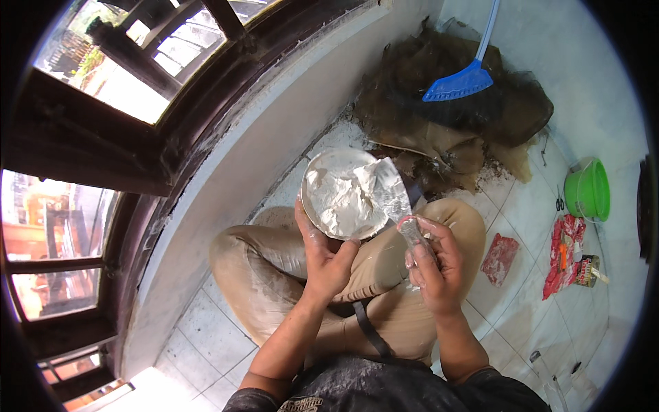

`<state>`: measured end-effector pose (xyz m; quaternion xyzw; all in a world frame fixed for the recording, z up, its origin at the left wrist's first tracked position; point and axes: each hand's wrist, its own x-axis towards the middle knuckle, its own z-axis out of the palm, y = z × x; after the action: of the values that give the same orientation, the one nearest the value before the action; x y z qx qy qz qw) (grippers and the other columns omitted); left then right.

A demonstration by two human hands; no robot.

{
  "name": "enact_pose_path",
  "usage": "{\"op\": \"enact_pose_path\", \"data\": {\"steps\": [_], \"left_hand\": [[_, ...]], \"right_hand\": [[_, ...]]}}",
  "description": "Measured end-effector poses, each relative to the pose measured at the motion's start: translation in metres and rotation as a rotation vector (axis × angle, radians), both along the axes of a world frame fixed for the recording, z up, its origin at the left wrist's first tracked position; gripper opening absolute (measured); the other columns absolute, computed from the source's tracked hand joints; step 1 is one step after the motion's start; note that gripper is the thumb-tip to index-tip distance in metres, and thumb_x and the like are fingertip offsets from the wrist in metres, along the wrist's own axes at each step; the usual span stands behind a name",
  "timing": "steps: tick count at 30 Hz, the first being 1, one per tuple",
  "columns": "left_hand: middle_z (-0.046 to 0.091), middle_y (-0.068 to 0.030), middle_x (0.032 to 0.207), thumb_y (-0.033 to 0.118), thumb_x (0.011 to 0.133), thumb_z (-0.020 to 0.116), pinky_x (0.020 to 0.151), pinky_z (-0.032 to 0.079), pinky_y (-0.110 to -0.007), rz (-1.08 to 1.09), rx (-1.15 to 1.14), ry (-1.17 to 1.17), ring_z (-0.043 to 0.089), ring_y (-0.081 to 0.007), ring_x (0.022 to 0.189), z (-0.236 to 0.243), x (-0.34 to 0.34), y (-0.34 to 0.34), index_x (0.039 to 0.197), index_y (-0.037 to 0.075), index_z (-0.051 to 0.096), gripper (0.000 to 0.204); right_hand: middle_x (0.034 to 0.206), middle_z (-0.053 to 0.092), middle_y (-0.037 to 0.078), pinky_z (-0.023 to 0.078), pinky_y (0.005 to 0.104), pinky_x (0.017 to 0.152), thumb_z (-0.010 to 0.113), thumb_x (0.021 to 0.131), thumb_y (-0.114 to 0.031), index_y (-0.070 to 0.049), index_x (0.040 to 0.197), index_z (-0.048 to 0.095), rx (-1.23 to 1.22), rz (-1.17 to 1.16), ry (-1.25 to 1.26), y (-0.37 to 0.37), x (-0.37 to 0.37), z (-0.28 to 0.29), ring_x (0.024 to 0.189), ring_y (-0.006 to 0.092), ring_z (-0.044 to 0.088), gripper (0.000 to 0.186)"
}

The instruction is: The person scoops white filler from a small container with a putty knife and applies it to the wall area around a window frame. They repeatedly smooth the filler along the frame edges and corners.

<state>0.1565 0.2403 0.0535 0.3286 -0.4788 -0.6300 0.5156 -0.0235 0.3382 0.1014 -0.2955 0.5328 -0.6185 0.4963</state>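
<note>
My left hand (pixel 324 257) grips a round shallow bowl (pixel 308 210) by its near rim, above my crossed legs. White paste (pixel 341 197) lies in lumps and smears inside the bowl. In my right hand (pixel 436 264) is the handle of a putty knife (pixel 393 193), its wide blade coated with the same white paste. The blade reaches over the bowl's right side; whether it touches the paste there I cannot tell. White smears mark the fingers of both hands.
A crumpled brown sheet (pixel 439 130) is heaped at the back, under a blue broom (pixel 461 82). To the right stand a green bucket (pixel 597 191), a red plastic wrapper (pixel 559 264) and a red piece (pixel 500 258) on the tiles. A window frame (pixel 147 154) and low wall line the left.
</note>
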Motion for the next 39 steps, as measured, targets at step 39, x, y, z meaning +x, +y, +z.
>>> {"op": "enact_pose_path", "data": {"steps": [39], "left_hand": [[0.052, -0.0247, 0.160, -0.005, 0.091, 0.046, 0.104, 0.068, -0.054, 0.033, 0.150, 0.280, 0.066, -0.0412, 0.138, 0.066, -0.044, -0.175, 0.169, 0.005, 0.027, 0.080]], "right_hand": [[0.096, 0.066, 0.003, 0.036, 0.0221, 0.053, 0.061, 0.115, -0.021, -0.004, 0.141, 0.063, -0.484, -0.165, 0.312, -0.256, -0.106, 0.083, 0.060, 0.0012, 0.044, 0.032]]}}
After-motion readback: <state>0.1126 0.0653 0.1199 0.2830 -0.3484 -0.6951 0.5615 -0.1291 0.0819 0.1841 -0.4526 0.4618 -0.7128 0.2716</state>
